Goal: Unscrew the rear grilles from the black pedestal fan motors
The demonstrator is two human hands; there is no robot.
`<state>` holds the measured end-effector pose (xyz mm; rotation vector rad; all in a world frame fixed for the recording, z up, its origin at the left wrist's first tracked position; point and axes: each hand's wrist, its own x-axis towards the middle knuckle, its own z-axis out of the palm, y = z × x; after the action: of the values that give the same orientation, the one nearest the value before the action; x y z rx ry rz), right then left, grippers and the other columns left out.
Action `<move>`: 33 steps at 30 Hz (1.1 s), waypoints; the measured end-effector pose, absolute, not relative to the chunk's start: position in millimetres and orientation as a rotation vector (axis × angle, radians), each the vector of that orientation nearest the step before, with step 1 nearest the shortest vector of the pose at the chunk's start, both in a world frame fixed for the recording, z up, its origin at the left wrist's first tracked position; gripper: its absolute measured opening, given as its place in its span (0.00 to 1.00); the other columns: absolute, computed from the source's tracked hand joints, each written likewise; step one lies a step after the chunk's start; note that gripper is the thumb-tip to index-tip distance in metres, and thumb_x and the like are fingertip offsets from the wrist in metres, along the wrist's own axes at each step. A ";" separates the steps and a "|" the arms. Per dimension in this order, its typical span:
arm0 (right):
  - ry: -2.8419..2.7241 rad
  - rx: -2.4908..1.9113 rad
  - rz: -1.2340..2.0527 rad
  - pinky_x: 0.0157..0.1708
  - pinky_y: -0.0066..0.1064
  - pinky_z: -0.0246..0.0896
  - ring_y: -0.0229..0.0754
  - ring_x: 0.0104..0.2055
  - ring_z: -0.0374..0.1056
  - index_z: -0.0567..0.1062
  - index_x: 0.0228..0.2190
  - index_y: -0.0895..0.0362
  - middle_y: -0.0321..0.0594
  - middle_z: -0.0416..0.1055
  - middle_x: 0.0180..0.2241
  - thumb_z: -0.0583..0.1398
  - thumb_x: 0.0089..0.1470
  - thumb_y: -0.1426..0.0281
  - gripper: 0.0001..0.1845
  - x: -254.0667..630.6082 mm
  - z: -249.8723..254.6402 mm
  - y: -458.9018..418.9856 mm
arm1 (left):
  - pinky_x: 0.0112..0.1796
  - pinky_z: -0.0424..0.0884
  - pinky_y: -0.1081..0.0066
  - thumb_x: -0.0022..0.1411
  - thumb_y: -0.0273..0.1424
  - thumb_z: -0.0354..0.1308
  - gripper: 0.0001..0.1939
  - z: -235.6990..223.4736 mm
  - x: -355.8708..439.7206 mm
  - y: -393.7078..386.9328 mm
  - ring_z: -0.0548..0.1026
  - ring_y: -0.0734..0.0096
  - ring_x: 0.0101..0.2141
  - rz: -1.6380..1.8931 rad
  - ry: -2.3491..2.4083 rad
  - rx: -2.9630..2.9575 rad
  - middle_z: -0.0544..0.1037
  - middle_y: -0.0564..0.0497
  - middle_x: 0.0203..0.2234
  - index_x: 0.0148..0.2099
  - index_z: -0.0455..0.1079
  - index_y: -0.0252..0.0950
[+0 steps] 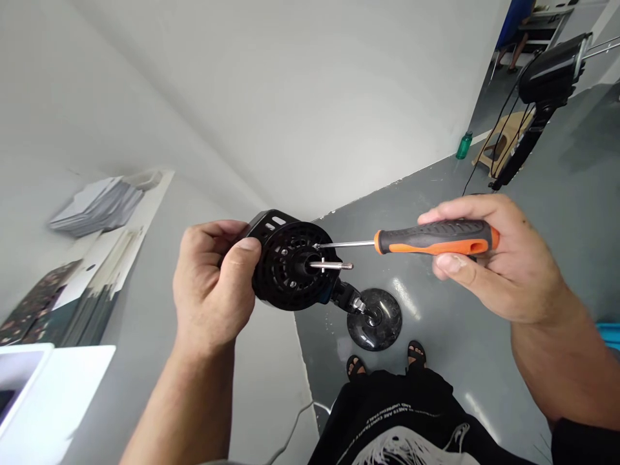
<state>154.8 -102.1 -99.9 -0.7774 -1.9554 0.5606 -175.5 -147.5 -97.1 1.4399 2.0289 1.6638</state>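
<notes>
My left hand (213, 284) is closed round the side of a black fan motor housing (290, 265) on a stand, its metal shaft (334, 265) pointing right. My right hand (489, 265) grips a screwdriver (436, 239) with an orange and black handle. The screwdriver's thin blade reaches left and its tip touches the face of the housing just above the shaft. Below the housing, the stand's round black base (375, 320) rests on the grey floor between my sandalled feet and the wall.
A white counter (145, 310) on the left carries stacked papers (97, 206), dark panels and a white box (43, 387). At the upper right another black fan (547, 84) stands near a wooden stool, with a green bottle (464, 146) by the wall. A person's legs show far back.
</notes>
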 end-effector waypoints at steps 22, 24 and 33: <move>-1.914 -0.962 0.604 0.21 0.30 0.70 0.38 0.25 0.73 0.77 0.46 0.51 0.36 0.78 0.30 0.65 0.64 0.52 0.17 155.6 -96.9 -99.5 | 0.35 0.68 0.59 0.52 0.42 0.61 0.15 -97.9 -173.2 -147.8 0.75 0.62 0.32 1.649 2.080 1.401 0.79 0.48 0.31 0.41 0.73 0.40; -1.950 -0.892 0.640 0.27 0.32 0.76 0.41 0.34 0.78 0.74 0.53 0.51 0.41 0.81 0.42 0.67 0.63 0.56 0.21 153.6 -97.5 -99.7 | 0.33 0.68 0.59 0.51 0.41 0.61 0.15 -97.5 -172.8 -147.5 0.75 0.62 0.30 1.655 2.097 1.403 0.79 0.49 0.30 0.40 0.73 0.40; -1.909 -0.853 0.612 0.27 0.33 0.74 0.40 0.35 0.77 0.67 0.58 0.49 0.42 0.78 0.49 0.66 0.64 0.59 0.25 151.0 -106.1 -103.1 | 0.33 0.68 0.58 0.52 0.40 0.61 0.14 -99.0 -173.9 -146.5 0.75 0.62 0.30 1.685 2.131 1.452 0.80 0.50 0.29 0.40 0.74 0.40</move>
<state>151.0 -103.1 -106.1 -0.8527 -1.9091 0.6120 -173.9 -146.5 -99.0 1.4524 2.1306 1.6852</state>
